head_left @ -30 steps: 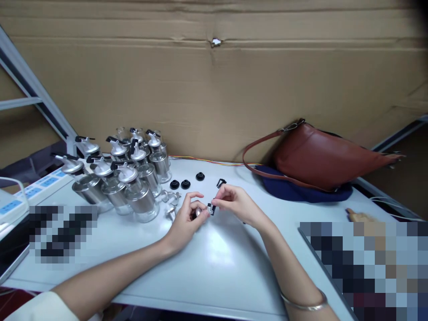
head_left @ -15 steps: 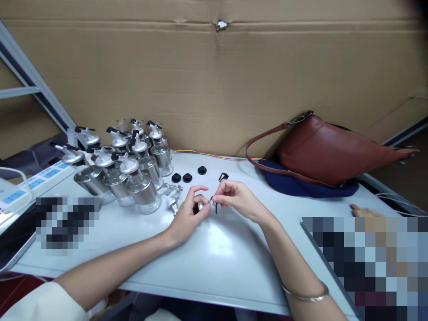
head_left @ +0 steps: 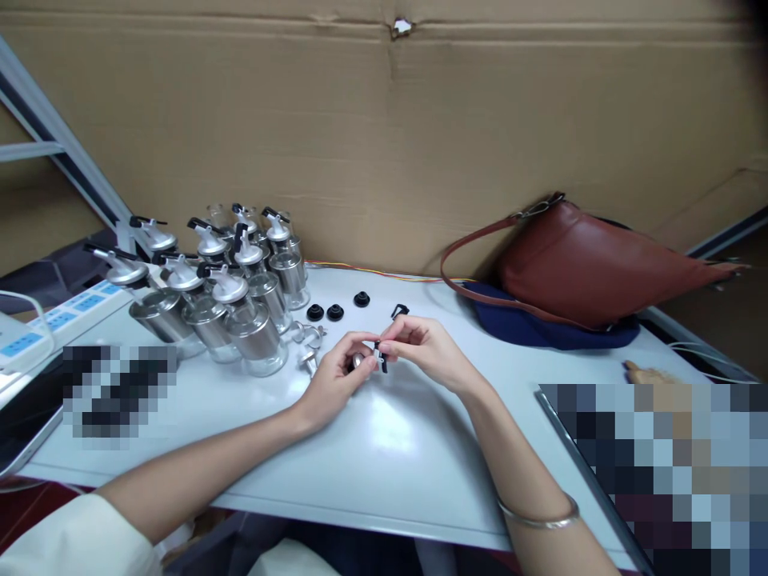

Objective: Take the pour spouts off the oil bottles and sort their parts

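My left hand (head_left: pixel 334 374) is closed around a silver pour spout (head_left: pixel 358 362), largely hidden by the fingers. Between thumb and fingers, my right hand (head_left: pixel 430 352) pinches a small black lever (head_left: pixel 385 365) against the spout's tip. Both hands meet just above the table. Behind the right fingers lies another black lever (head_left: pixel 399 310). Loose silver spouts (head_left: pixel 308 362) rest left of my left hand. Farther back sit three black stoppers (head_left: pixel 334 312). Several glass bottles with metal sleeves (head_left: pixel 257 336) stand to the left, most topped with silver spouts and black levers.
A brown leather bag (head_left: pixel 558 264) lies on dark blue cloth (head_left: pixel 510 324) at the back right. On the left are a white power strip (head_left: pixel 66 316) and a dark device, partly blurred out. A cardboard wall (head_left: pixel 384 160) closes the back. Blurred items cover the right front.
My left index finger has come down to the black lever at the spout's tip, where my right fingers still hold it. The view has tilted slightly.
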The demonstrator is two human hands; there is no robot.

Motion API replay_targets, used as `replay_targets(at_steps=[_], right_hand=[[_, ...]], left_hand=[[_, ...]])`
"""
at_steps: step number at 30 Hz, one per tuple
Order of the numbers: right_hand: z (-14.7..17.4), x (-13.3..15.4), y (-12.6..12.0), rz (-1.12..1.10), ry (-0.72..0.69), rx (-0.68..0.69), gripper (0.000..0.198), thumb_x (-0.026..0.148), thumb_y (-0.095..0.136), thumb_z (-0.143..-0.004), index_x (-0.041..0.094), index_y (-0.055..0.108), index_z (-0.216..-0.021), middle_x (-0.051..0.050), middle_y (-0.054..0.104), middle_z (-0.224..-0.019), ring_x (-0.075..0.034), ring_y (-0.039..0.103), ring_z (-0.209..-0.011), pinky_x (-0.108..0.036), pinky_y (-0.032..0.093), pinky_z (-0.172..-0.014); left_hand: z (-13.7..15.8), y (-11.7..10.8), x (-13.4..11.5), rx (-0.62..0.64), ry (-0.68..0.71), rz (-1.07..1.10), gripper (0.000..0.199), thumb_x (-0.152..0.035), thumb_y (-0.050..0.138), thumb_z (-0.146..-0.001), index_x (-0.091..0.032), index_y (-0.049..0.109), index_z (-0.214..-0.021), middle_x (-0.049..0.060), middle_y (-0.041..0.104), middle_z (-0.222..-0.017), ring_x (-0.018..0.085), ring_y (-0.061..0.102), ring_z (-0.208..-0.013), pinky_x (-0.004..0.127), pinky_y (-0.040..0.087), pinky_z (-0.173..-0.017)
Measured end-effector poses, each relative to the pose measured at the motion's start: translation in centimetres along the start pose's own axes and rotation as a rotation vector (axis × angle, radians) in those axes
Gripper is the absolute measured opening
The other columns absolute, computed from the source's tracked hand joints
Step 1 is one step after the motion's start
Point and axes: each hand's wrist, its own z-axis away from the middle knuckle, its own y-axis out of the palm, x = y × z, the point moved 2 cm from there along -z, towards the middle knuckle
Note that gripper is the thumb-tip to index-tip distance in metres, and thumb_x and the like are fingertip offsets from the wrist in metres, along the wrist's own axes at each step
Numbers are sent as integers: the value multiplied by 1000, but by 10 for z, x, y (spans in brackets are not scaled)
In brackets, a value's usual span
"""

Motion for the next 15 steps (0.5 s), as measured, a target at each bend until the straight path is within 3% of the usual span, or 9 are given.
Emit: replay_targets(at_steps=[10,15], right_hand=[[3,-1,-1,-32,99,69,24,32,76,-65,17,60,-75,2,62,-66,-11,56,-62,-28,43,-64],[2,-1,-4,7,56,4,19,31,72,-68,18,60,-75,3,58,-60,-10,53,-57,-27,42,-62]], left_hand=[[0,0,-2,-15,-48,92,29,-40,57,-84,-20,54,-105,-2,56,-77,7,54,-54,18,44,-50],[1,1,-1,-7,-14,111,33,-37,59,-84,-24,49,-112,-4,55,-78,6,55,-54,18,46,-52]])
